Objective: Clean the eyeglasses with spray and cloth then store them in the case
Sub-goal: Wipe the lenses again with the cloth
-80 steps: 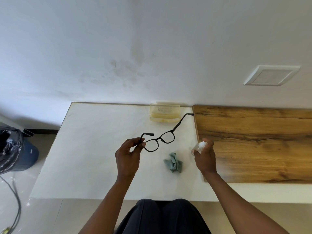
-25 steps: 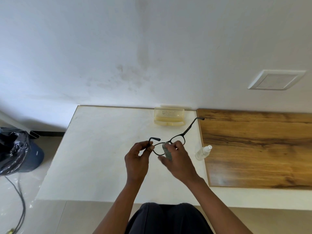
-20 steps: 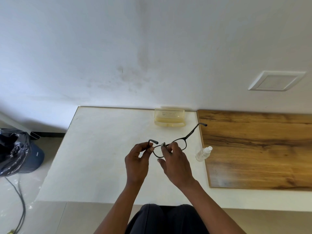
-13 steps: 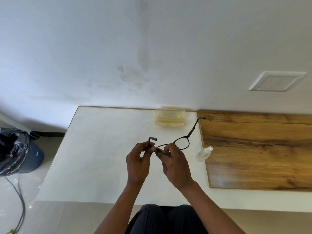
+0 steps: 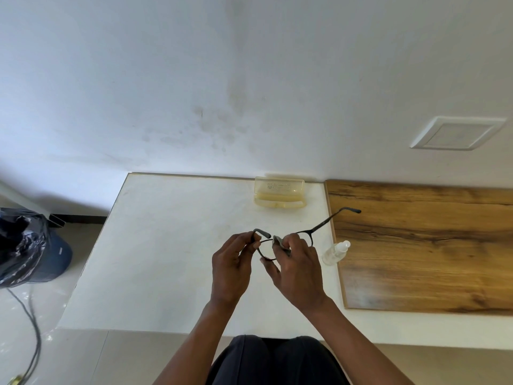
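Black-framed eyeglasses (image 5: 322,225) hang above the white table (image 5: 166,245), arms unfolded. My left hand (image 5: 231,262) pinches the frame at its left hinge. My right hand (image 5: 297,269) pinches a small grey-green cloth (image 5: 278,240) around a lens, mostly hiding that lens. A small clear spray bottle (image 5: 334,252) lies on its side just right of my right hand, at the edge of the wooden board. The pale yellow translucent case (image 5: 279,193) sits open at the back of the table, against the wall.
A brown wooden board (image 5: 430,245) covers the table's right part. A bin lined with a black bag (image 5: 25,245) stands on the floor to the left, with a cable (image 5: 33,329) near it. My dark-clothed lap (image 5: 272,359) is at the table's front edge.
My right hand put down the spray bottle, took up the cloth and brought it onto the lens. Over the last second the glasses tilt slightly as the cloth rubs.
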The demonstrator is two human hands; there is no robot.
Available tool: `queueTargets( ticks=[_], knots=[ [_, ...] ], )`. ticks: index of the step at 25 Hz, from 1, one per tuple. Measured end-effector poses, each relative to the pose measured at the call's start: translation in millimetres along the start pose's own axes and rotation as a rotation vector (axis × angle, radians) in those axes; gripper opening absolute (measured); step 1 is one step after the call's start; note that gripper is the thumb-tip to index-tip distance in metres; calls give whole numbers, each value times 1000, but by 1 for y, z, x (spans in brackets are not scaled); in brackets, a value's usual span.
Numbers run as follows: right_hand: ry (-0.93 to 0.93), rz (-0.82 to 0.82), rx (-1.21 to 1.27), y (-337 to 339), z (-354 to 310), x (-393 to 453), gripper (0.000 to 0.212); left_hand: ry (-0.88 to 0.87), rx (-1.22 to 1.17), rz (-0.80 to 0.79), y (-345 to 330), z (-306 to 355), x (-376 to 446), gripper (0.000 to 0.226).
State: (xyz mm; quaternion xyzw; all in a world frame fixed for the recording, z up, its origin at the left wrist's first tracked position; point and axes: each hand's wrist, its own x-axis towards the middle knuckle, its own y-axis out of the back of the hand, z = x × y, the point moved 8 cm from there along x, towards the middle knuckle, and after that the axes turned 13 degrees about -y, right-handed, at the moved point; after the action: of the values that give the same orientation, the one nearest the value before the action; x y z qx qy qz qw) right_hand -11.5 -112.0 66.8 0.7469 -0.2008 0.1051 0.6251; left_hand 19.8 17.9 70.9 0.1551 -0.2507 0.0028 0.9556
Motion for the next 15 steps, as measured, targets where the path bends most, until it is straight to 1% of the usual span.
queueTargets(
  ticks=[1,3,8,12,13,15],
  knots=[
    [-25,-13,21,0,0,1,39,-7,-4,2,0,1,2,11],
    [-52,-34,101,1,-2,4,38,-10,-11,13,1,2,4,10],
    [-78,-51,324,1,-2,6,23,21,-52,35,0,0,6,13],
    [-67,6,299,10,2,7,12,59,-65,61,0,-3,2,15],
    [-53,31,272,13,4,6,12,64,-62,64,-1,-2,1,14],
    [-21,84,179,16,5,3,20,55,-47,62,-2,0,1,12]
  ],
)
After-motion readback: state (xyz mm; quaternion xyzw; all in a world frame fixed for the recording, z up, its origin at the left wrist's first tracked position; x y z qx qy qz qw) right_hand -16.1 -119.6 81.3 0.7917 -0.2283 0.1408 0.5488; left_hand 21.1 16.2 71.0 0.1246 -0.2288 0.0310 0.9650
